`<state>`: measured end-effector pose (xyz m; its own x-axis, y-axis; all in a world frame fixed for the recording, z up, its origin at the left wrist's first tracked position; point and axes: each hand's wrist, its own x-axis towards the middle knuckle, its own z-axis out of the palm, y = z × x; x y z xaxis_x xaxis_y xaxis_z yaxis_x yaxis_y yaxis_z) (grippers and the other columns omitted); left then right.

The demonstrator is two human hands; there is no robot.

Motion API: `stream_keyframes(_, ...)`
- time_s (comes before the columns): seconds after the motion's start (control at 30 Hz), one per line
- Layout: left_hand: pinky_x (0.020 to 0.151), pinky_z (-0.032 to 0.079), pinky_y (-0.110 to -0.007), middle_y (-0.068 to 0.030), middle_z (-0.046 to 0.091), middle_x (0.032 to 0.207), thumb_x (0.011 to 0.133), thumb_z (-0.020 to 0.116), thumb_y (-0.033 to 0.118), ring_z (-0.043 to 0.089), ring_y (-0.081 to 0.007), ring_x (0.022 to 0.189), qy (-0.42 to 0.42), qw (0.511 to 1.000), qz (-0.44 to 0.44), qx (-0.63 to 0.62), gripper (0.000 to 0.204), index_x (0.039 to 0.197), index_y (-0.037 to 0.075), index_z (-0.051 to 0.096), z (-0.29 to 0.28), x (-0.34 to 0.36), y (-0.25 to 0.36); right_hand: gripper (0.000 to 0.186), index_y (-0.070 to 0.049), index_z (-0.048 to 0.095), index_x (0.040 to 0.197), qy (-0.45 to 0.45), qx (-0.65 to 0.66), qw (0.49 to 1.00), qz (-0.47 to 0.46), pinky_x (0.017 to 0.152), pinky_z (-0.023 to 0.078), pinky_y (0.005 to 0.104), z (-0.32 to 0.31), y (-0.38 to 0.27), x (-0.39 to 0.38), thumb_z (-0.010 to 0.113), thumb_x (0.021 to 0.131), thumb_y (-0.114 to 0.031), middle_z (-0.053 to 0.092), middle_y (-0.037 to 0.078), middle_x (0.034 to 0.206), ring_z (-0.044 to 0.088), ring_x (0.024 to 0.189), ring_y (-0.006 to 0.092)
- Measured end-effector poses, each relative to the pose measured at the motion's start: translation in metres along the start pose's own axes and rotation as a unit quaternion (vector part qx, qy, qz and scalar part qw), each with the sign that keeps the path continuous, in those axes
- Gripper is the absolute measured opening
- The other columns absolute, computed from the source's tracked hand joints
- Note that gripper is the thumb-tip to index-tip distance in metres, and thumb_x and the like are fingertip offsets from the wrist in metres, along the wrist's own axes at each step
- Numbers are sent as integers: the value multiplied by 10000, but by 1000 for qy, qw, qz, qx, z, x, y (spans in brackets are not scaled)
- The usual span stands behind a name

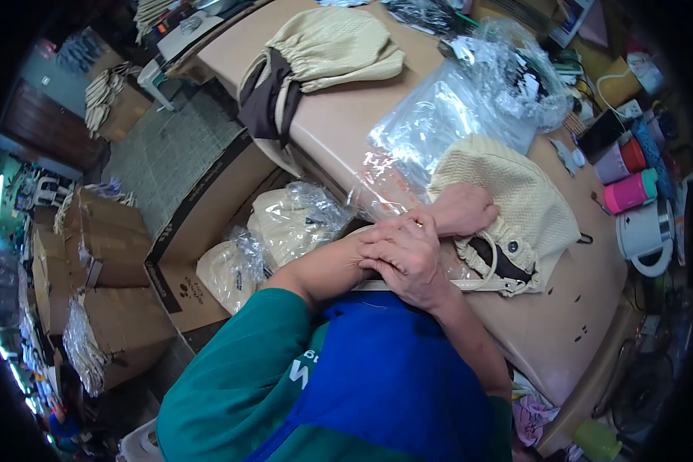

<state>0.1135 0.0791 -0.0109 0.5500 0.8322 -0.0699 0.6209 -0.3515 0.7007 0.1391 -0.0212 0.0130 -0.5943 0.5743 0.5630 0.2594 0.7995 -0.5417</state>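
My left hand [463,209] is closed, its curled fingers resting against a cream woven drawstring bag [508,181]; whatever it may hold is hidden. My right hand [410,260] lies across my left forearm near the wrist, its fingers bent round it. The bag lies on its side on the table, with its dark lining, a round snap and a cream cord handle showing near my hands. Beside my left wrist, a clear plastic bag [381,185] with orange print lies partly under the arm.
A second cream bag [335,50] with dark lining lies on the tan table [308,131]. Clear plastic sleeves [439,108] are piled nearby. Left of the table, an open carton [200,204] holds wrapped cream bags [289,219]. Cups, including a pink one [627,192], and a white mug [645,239] stand right.
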Motion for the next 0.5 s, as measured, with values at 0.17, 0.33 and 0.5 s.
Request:
stream_keyframes(0.17,871,488,-487,-207,699,977,962,469,383,647,-405,964,10,999,30,-37,410,1007,62,720,4,0,-15,72,-55,677,744,47,184,976,108,759,464,358,-51,-17,-41,745,765,-45,703,65,783,675,828,230)
stream_keyframes(0.33,805,490,-453,-187,698,867,946,497,460,671,-358,869,-41,991,3,-125,458,903,55,705,-10,-8,-18,108,-53,660,785,92,69,945,306,768,455,374,-119,-63,-157,753,732,-35,647,67,746,650,786,252)
stream_keyframes(0.5,755,492,-412,-171,688,831,865,684,376,671,-313,803,-85,986,60,-131,335,925,46,684,-23,-19,-7,241,-43,669,926,20,-241,814,528,767,460,431,-120,-106,-224,754,707,10,626,110,906,617,783,295)
